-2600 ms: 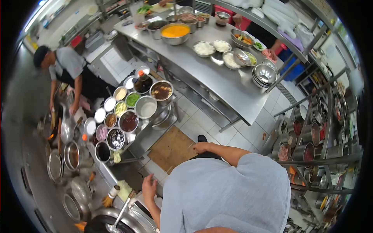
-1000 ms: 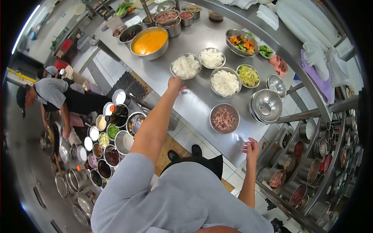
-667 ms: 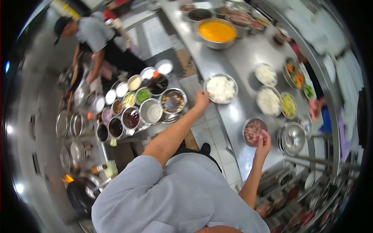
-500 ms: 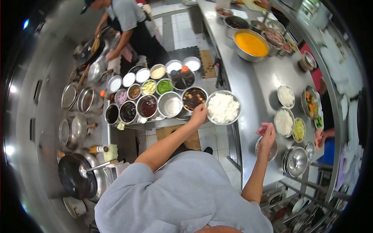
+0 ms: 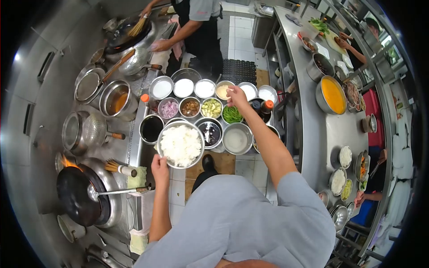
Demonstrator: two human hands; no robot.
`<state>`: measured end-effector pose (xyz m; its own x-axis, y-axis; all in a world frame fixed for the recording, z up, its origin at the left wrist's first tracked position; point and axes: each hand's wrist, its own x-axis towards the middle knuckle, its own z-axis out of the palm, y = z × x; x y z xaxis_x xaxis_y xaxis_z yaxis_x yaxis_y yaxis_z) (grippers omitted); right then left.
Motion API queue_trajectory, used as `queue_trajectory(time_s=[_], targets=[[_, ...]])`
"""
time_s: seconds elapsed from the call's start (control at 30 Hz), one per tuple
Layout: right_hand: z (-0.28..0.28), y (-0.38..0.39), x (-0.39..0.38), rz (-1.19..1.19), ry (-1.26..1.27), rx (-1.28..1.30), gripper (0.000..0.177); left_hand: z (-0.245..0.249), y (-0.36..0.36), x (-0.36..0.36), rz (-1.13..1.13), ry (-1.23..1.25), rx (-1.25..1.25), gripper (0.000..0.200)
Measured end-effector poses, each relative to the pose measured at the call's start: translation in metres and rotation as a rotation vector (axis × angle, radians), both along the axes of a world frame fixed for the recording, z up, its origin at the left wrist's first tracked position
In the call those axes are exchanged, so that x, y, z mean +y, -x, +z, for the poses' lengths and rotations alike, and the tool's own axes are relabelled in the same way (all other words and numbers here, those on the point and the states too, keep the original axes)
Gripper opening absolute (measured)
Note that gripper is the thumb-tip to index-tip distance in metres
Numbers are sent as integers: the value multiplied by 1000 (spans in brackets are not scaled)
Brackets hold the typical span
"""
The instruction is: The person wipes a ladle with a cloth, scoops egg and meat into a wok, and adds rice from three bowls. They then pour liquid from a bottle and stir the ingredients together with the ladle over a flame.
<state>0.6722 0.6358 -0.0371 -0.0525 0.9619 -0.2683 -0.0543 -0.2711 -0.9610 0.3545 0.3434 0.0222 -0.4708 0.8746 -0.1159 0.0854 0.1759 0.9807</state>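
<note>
My left hand [image 5: 160,169] grips the near-left rim of a metal bowl [image 5: 195,163] filled with white rice [image 5: 180,145]. The bowl hangs over the front row of seasoning pots, partly covering some. My right hand [image 5: 237,96] reaches across to the back row, fingers drawn together at a pot of pale tan contents [image 5: 223,91]. Whatever those fingers hold, if anything, is too small to make out. Just below that hand stands a pot of chopped green herbs [image 5: 232,115]. Beside it are pots of diced pale-green pieces [image 5: 211,108] and white powder [image 5: 205,89].
At left, flame [image 5: 71,161] rises beside a black wok [image 5: 78,196], with a ladle [image 5: 114,192] laid across. A co-worker [image 5: 196,31] holds a bamboo brush [image 5: 137,27] at another wok. Along the right counter [image 5: 321,134] stand a bowl of orange liquid [image 5: 333,94] and several food bowls.
The view has swung left. My left hand has carried the rice bowl from the right counter's edge to the pots. My right hand has left the counter and reached the back row.
</note>
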Motion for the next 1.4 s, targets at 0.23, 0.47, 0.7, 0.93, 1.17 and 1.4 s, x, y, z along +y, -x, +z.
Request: queue_trajectory(time_s=[0.23, 0.47, 0.7, 0.93, 1.17, 1.4], targets=[[-24, 57, 96, 127, 5, -348, 30, -7, 44, 19, 136, -9, -62, 25], [23, 64, 99, 387, -531, -824, 26, -25, 27, 42, 96, 88, -46, 24], [27, 34, 97, 600, -855, -834, 22, -37, -37, 65, 95, 44, -213, 22], [6, 26, 86, 172, -153, -319, 29, -25, -100, 73, 189, 57, -274, 21], [-28, 19, 44, -55, -356, -417, 32, -26, -87, 94, 155, 55, -274, 18], [-41, 17, 28, -98, -249, -283, 31, -60, -20, 139, 82, 77, -207, 17]])
